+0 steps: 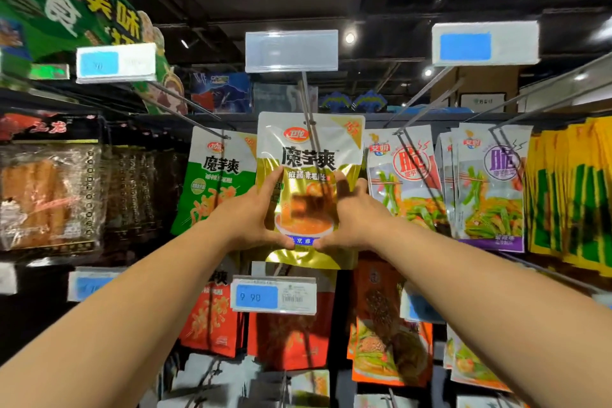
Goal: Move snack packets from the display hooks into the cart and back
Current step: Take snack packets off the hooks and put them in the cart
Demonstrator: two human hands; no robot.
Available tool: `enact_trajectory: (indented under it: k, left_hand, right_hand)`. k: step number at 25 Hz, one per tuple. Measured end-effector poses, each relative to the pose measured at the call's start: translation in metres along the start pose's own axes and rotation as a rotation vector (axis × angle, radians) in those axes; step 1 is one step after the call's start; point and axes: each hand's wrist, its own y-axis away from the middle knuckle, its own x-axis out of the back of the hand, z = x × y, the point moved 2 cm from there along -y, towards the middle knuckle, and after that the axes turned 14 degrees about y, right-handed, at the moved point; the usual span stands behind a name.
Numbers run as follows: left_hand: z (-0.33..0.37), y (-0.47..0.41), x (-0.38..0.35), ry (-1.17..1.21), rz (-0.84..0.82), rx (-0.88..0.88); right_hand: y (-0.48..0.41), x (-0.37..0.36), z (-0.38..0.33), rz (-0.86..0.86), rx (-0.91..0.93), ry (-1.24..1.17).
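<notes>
In front of the snack rack [381, 117], much is lost to us: the dark packs at the left blur into one mass, the yellow packs [569, 195] at the right are cut off by the frame, and our forearms cover most of the lower rows. The gold packet [311, 149] is at the centre of the top row, raised between our hands, just beside the green packet [215, 175]. It is a shiny pouch with a white top, a red logo, bold black characters and a bowl of orange food pictured low down. The hook [308, 99] crosses its top edge, but we cannot tell whether it passes through the hang hole. Our left hand [251, 219] grips the left side, forefinger stretched up the edge, thumb pressed near the bottom. Our right hand [356, 219] mirrors it, fingertips blurred. Below hangs a price tag [274, 296] reading 9.90.
</notes>
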Motion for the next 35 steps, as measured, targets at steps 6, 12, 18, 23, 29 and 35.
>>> enact_trajectory:
  k: [6, 12, 18, 23, 29, 35]
  left_hand:
    - [-0.009, 0.006, -0.006, 0.226, -0.066, 0.032]
    - [-0.008, 0.026, 0.015, 0.184, -0.066, 0.028]
    - [0.02, 0.091, 0.038, 0.252, 0.191, -0.041]
    - [0.049, 0.187, 0.032, 0.363, 0.26, -0.107]
    - [0.083, 0.317, 0.008, 0.359, 0.29, 0.011]
    - [0.114, 0.492, -0.041, 0.302, 0.292, 0.37]
  right_hand:
    - [0.003, 0.006, 0.018, -0.002, 0.109, -0.036]
    - [0.02, -0.002, 0.033, 0.14, 0.118, -0.23]
    - [0.08, 0.01, 0.037, 0.445, 0.17, -0.639]
    - [0.162, 0.006, 0.003, 0.477, 0.33, -0.877]
    - [0.251, -0.03, -0.045, 0.328, 0.483, -0.952]
    - [0.356, -0.096, -0.099, 0.028, 0.659, -1.037]
